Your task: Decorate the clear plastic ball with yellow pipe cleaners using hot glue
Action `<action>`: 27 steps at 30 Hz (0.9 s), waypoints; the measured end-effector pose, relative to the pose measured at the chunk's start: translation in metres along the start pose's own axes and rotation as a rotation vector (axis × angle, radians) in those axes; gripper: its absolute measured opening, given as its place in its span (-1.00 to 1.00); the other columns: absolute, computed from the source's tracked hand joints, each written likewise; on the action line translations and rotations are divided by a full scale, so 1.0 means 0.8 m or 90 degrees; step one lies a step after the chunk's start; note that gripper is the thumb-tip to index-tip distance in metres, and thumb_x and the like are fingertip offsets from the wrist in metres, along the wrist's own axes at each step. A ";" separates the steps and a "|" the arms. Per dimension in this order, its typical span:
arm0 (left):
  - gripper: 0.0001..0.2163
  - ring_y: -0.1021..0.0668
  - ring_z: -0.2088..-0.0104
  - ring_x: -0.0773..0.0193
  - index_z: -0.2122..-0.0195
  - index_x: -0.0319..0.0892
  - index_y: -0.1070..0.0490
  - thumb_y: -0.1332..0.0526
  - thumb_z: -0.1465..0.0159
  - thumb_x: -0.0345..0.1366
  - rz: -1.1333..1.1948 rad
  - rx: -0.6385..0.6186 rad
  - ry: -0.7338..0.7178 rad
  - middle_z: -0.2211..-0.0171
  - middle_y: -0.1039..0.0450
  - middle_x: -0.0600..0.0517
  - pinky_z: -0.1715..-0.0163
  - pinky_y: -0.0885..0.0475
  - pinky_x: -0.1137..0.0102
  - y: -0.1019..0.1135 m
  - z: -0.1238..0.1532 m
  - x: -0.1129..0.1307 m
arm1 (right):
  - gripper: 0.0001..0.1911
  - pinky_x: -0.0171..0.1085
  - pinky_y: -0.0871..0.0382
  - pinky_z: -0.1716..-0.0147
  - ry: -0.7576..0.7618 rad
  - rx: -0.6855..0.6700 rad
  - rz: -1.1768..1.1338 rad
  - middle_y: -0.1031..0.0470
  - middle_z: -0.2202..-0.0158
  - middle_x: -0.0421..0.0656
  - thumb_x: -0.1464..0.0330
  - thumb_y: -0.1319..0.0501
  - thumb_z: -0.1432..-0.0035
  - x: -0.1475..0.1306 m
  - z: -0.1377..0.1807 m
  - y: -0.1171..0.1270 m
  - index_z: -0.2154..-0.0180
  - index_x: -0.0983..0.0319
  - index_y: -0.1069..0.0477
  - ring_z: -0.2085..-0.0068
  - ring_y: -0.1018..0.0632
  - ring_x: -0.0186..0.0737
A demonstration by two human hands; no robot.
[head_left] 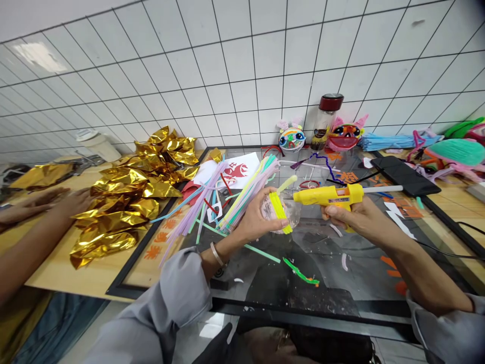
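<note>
My left hand [254,218] is closed around a clear plastic cup [291,212] with yellow-green straw pieces [280,212] stuck along its side. My right hand [350,216] grips a yellow glue gun [329,195], held level, its nozzle pointing left at the cup and nearly touching it. A white glue stick pokes out of the gun's back. Both hands hover above a glass-topped table [341,283].
A heap of pastel straws [223,197] lies left of the cup. Crumpled gold foil [132,197] covers the wooden table on the left, where another person's hands [41,205] rest. A jar [326,121], craft masks [291,137], a black phone [405,176] and a green scrap [299,273] lie around.
</note>
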State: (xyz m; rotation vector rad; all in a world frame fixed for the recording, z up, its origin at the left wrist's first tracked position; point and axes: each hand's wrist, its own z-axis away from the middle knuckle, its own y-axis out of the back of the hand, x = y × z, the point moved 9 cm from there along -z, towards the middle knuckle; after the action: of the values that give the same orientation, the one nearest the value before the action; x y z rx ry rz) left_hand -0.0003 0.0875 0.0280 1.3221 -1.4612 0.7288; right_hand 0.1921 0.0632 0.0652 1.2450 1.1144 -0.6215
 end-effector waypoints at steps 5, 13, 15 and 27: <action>-0.36 -0.49 0.07 0.08 -0.01 -0.16 -0.33 -0.46 0.10 -0.17 0.007 -0.008 -0.003 0.08 -0.43 -0.05 0.01 -0.41 0.24 -0.001 -0.001 -0.003 | -0.48 -0.32 -0.07 0.60 -0.003 0.007 -0.001 -0.23 0.61 -0.25 -0.16 -0.23 -0.01 0.003 -0.001 0.000 0.48 0.17 -0.34 0.58 -0.24 -0.34; -0.34 -0.49 0.09 0.10 -0.01 -0.18 -0.31 -0.47 0.12 -0.17 0.026 -0.010 0.008 0.10 -0.43 -0.04 0.06 -0.40 0.28 -0.003 -0.001 -0.004 | -0.48 -0.32 -0.07 0.60 -0.032 0.001 0.020 -0.22 0.60 -0.24 -0.14 -0.21 -0.03 0.014 0.001 0.001 0.51 0.18 -0.28 0.56 -0.24 -0.34; -0.34 -0.49 0.10 0.11 -0.01 -0.19 -0.30 -0.47 0.12 -0.18 0.028 -0.014 0.018 0.11 -0.44 -0.03 0.08 -0.41 0.29 -0.004 -0.001 -0.003 | -0.48 -0.33 -0.06 0.59 -0.042 0.001 0.023 -0.20 0.60 -0.25 -0.14 -0.21 -0.04 0.014 0.002 0.001 0.52 0.19 -0.26 0.56 -0.24 -0.35; -0.37 -0.48 0.14 0.16 0.02 -0.20 -0.31 -0.46 0.14 -0.20 0.044 -0.031 0.021 0.14 -0.41 -0.01 0.13 -0.41 0.33 -0.008 -0.001 0.002 | -0.47 -0.37 -0.04 0.60 -0.017 0.005 -0.023 -0.19 0.59 -0.30 -0.12 -0.28 0.04 0.001 -0.001 -0.003 0.44 0.22 -0.28 0.56 -0.20 -0.40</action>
State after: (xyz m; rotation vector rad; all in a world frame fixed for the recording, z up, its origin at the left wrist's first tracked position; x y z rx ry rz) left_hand 0.0063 0.0864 0.0290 1.2230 -1.4946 0.7521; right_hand 0.1904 0.0634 0.0637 1.2224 1.1154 -0.6679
